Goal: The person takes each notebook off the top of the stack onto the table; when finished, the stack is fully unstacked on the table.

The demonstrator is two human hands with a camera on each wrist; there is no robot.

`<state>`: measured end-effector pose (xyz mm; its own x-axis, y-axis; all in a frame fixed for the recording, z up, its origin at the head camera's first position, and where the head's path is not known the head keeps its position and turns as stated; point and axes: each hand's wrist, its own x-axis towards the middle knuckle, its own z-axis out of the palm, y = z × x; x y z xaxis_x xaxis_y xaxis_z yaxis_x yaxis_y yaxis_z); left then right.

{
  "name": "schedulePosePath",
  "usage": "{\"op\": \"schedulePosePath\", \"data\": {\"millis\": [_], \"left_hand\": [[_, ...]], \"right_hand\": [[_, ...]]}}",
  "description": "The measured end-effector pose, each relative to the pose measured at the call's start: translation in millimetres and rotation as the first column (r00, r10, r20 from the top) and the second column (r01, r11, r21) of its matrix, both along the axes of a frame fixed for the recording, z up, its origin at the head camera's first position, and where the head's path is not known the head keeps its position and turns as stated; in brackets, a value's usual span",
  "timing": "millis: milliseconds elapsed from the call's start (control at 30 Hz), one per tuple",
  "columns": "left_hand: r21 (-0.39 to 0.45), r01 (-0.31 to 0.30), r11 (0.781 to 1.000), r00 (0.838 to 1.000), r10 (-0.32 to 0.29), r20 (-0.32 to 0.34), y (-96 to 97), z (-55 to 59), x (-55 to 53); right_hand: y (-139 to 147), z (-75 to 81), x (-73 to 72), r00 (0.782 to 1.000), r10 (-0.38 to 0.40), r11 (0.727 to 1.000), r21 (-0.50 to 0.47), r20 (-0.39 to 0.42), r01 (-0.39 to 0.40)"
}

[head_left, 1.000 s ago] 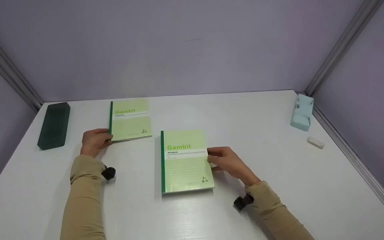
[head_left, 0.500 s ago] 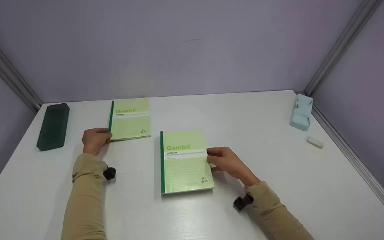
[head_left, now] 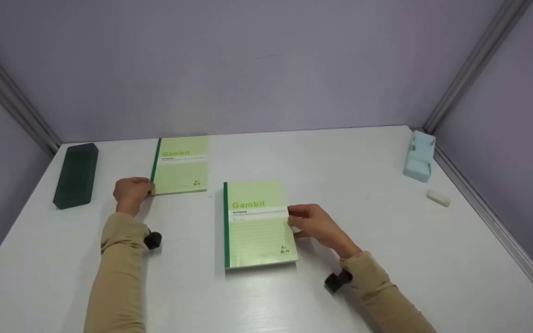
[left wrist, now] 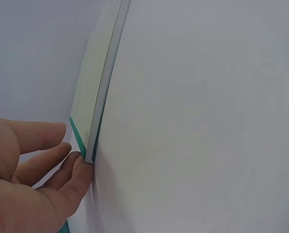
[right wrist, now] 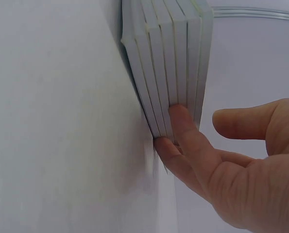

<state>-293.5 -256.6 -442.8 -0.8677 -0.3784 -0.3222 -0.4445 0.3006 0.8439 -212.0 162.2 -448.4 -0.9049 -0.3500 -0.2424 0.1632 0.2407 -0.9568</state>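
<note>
A green Gambit notebook (head_left: pixel 181 173) lies toward the back left of the white table. My left hand (head_left: pixel 131 192) touches its near left corner, at the dark green spine; in the left wrist view the fingertips (left wrist: pixel 84 170) meet that corner while the thumb stays off the cover. Nearer the middle sits a stack of several matching notebooks (head_left: pixel 259 236). Against the right side of this stack rests my right hand (head_left: pixel 315 225). Its fingers (right wrist: pixel 182 116) touch the page edges in the right wrist view, with the thumb apart from the top cover.
At the far left lies a dark green case (head_left: pixel 77 175). A light blue box (head_left: pixel 419 156) stands at the back right, with a white eraser (head_left: pixel 438 198) in front of it. Grey-purple panels (head_left: pixel 266 83) rise behind the table and at both sides.
The single notebook has turned slightly clockwise on the table, its far end shifting right and its near edge left. My right hand and the stack have stayed put.
</note>
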Motion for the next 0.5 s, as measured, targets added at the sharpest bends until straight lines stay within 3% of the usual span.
{"op": "schedulePosePath", "data": {"millis": [300,500], "left_hand": [[0.038,-0.009,0.999,1.0,0.009,0.0,-4.3,-1.8,4.3],[0.065,-0.029,0.997,0.997,0.034,-0.073,2.4,18.4,13.7]], "right_hand": [[-1.6,-1.3,-1.1,1.0,0.023,1.0,0.005,-0.02,-0.023],[-3.4,-2.3,-4.0,1.0,0.024,1.0,0.008,-0.002,-0.024]]}}
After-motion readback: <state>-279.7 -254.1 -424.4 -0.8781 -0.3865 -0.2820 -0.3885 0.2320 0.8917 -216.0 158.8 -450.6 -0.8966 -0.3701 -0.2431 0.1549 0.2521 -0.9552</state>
